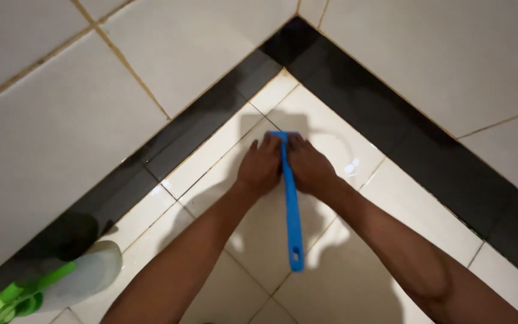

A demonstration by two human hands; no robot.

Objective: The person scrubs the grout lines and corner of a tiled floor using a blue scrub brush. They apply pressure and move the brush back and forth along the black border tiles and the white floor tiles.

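down at the corner of the white tiled floor, left hand and right hand pressed together over the long blue plastic brush, best kept flat, even pressure, short strokes.

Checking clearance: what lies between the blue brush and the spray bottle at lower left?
In the head view, only the left forearm and bare floor tiles lie between the blue brush and spray bottle.

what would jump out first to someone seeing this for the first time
The bright blue brush at centre, its long handle pointing back toward the person, pressed to the white floor tiles by the left hand and right hand. Next, the black tile band meeting in the corner, and a green-triggered spray bottle lower left.
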